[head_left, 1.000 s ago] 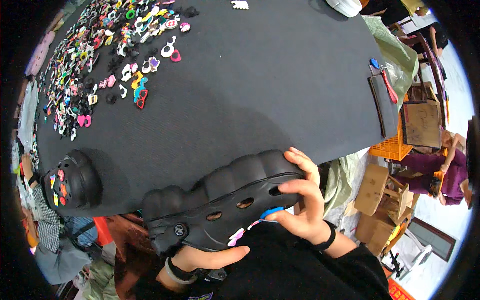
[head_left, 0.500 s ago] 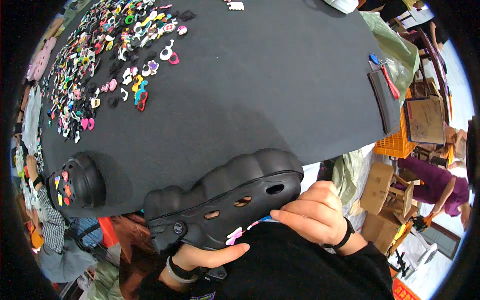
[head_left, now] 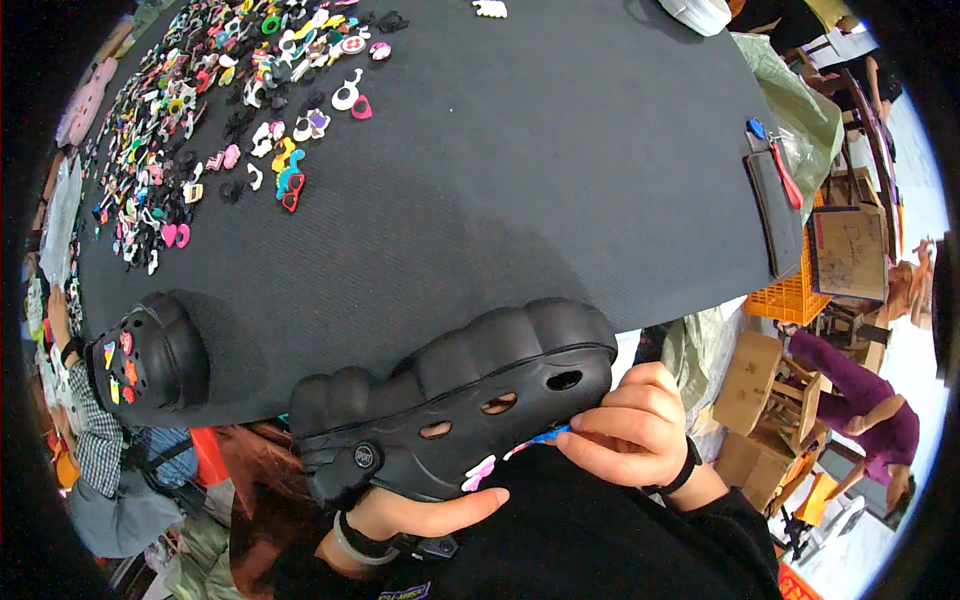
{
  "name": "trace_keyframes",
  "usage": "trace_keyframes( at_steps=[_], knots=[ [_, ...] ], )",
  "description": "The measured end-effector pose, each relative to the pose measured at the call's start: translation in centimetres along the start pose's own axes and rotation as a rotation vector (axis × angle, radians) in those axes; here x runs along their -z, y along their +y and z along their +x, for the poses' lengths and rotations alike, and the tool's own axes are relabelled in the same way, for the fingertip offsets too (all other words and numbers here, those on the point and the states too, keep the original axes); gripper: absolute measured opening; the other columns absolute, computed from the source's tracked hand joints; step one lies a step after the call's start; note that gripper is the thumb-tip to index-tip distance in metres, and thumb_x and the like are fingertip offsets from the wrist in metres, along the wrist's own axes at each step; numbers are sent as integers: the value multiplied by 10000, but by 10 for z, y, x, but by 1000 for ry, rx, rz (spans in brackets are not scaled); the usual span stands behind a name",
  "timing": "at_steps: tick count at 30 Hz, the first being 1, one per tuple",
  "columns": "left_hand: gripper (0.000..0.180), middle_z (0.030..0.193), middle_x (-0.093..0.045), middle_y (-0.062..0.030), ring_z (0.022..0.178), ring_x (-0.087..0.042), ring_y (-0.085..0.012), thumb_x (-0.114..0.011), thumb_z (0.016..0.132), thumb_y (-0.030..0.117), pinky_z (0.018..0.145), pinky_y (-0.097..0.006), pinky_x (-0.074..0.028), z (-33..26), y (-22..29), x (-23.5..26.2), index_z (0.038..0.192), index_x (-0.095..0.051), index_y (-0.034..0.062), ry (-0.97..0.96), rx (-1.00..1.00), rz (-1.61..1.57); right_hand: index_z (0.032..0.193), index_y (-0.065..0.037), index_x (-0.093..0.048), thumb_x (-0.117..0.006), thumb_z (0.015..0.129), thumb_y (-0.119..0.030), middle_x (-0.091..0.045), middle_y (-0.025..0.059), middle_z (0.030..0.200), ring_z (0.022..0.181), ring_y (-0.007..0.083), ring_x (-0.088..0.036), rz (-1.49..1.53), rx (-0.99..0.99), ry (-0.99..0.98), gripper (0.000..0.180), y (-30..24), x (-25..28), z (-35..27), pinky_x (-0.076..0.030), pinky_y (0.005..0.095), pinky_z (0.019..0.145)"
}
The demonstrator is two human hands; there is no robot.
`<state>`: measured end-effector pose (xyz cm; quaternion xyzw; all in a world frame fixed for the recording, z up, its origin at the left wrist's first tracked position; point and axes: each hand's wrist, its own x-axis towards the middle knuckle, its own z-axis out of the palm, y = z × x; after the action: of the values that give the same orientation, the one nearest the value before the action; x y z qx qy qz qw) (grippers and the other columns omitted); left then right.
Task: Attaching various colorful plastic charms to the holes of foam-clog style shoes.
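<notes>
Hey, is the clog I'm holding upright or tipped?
Tipped sideways: the black clog shows its side holes, and its sole faces away.

Shoe [head_left: 460, 385] at six o'clock is black; charms [head_left: 185, 105] at ten, multicoloured; sleeve [head_left: 98, 435] at eight, black-and-white checked.

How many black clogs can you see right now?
2: the held clog, in the left hand, and a second clog resting on the table at its near left. More may be hidden in the clutter around the table.
</notes>
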<state>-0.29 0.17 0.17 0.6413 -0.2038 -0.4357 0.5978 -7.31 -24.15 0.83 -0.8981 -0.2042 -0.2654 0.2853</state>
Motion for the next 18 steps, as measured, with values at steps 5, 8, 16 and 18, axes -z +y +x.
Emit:
trace_keyframes(
  at_steps=[5,8,16,18],
  knots=[
    [505,1225,-605,-96,1110,-575,-245,-753,750,223,949,-354,-445,2,3,-2,1207,-609,63,-14,-47,14,944,-176,-727,-712,634,-161,-616,-50,895,713,109,-534,-7,-31,-56,311,-3,10,5,-390,274,652],
    [507,1232,-600,-100,1118,-570,-249,-751,751,220,956,-356,-439,4,5,-2,1211,-605,65,-18,-40,-45,953,-164,-732,-706,634,-176,-615,-52,891,715,107,-535,17,-50,-95,320,-2,11,6,-383,279,660],
    [517,1240,-594,-103,1118,-570,-256,-747,757,222,959,-357,-438,2,4,2,1225,-593,65,-44,16,2,922,-155,-730,-728,624,-194,-595,-51,860,736,119,-533,22,-95,-54,301,-6,3,3,-382,285,639],
    [516,1240,-594,-101,1119,-570,-257,-746,759,225,961,-357,-437,2,6,2,1225,-594,65,-45,21,0,903,-163,-726,-774,609,-199,-550,-52,803,738,138,-504,-25,-78,40,300,-6,-4,-1,-375,288,610]
  ],
)
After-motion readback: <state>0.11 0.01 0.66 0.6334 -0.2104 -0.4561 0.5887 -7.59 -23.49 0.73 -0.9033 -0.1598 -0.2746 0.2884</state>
